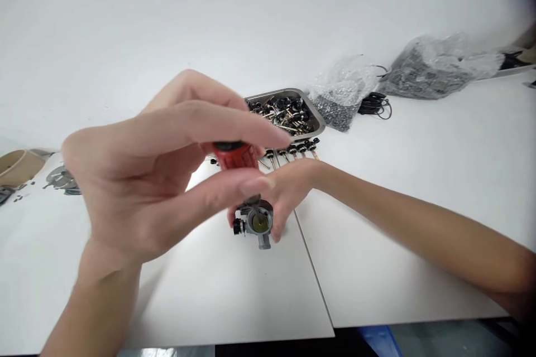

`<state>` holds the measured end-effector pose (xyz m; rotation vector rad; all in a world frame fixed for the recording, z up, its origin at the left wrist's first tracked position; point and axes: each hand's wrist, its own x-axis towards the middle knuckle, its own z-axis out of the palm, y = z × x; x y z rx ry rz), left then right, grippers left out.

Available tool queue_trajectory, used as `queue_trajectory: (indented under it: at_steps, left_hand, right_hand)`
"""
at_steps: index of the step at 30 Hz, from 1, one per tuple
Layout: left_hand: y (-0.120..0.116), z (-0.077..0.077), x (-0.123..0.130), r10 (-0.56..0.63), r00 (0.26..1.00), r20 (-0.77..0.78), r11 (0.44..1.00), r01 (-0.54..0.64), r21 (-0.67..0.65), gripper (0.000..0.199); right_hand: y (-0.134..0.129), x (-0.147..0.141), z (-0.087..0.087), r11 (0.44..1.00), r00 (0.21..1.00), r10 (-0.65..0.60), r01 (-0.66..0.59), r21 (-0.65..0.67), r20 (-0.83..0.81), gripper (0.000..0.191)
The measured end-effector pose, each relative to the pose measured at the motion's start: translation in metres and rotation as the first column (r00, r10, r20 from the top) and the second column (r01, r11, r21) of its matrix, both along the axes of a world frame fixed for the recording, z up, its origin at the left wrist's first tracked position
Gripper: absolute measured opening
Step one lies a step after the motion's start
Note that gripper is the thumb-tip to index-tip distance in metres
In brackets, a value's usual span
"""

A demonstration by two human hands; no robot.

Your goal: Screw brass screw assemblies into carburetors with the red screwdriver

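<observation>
My left hand is closed around the red handle of a screwdriver, thumb below and fingers above. The shaft points down toward the round bore of a small grey carburetor, where a brass-coloured plate shows. Whether the tip touches a screw I cannot make out. From behind, my right hand grips the carburetor and steadies it on the white table. A black knob sticks out of its left side. Part of the right hand's fingers is hidden by the left hand and the carburetor.
Behind my hands stands a metal tray full of black-and-brass parts, with a row of similar parts before it. Bubble-wrap bags and a black cable lie at the back right. A tape roll sits far left.
</observation>
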<state>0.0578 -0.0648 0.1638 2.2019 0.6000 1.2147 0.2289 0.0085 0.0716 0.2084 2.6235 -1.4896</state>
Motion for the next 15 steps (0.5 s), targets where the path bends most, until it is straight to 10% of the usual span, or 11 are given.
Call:
queue_trajectory:
  at_steps: [10, 15]
  left_hand:
    - [0.004, -0.001, -0.004, -0.041, 0.998, -0.046, 0.999, 0.041, -0.001, 0.025]
    - [0.010, -0.011, 0.002, -0.111, 0.973, 0.205, 0.993, 0.098, 0.073, 0.070]
  right_hand:
    - [-0.002, -0.001, 0.001, 1.000, 1.000, -0.005, 0.006, 0.029, -0.017, 0.066]
    - [-0.003, -0.007, 0.003, 0.999, 1.000, -0.030, 0.031, -0.041, 0.009, 0.065]
